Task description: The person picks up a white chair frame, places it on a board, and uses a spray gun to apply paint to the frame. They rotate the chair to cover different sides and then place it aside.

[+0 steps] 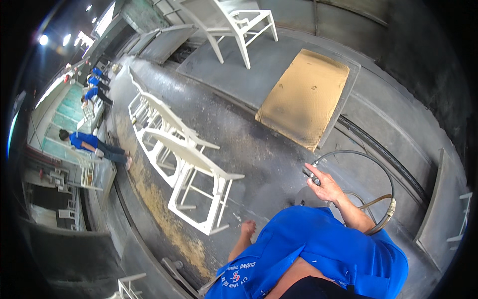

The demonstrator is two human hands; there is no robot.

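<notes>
My right hand (326,188) is closed around a dark metal spray gun (311,175), its index finger stretched along the gun. A black hose (381,158) loops from the gun and back past my right forearm. My left hand (248,228) hangs low beside my blue shirt, fingers curled in, with nothing visible in it. Nearest to it stands a white chair frame (199,197), apart from the hand. More white chair frames (154,112) stand in a row behind that one.
A tan-coated board (303,94) lies on a grey platform (234,79), where another white chair (239,30) stands. A floor rail (393,157) runs along the right, near an upright grey panel (435,204). A co-worker in blue (84,141) stands far left, with several people beyond.
</notes>
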